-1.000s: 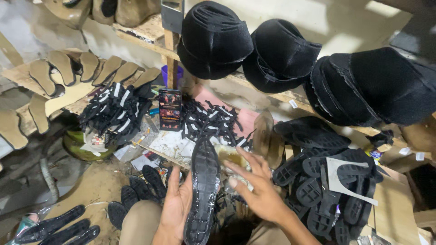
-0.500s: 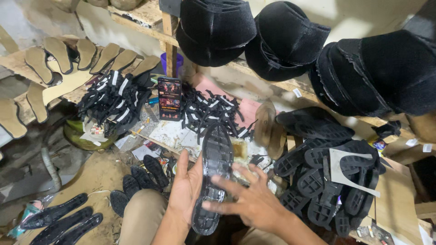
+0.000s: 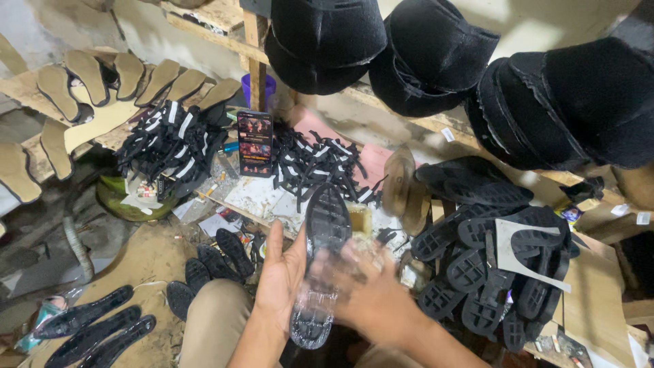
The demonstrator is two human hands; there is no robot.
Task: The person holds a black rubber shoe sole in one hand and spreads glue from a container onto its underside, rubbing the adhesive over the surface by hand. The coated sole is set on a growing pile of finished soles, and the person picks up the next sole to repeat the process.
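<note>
Head view showed my left hand point(image 3: 279, 283) cradling the black sole point(image 3: 320, 262), fingers loosely curled, above my lap. My right hand point(image 3: 371, 296), blurred, rubbed its tread, grip unclear. Judged: mid-wipe; next needs steady support.

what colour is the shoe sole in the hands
Black, glossy shoe sole, seen in the head view.
</note>
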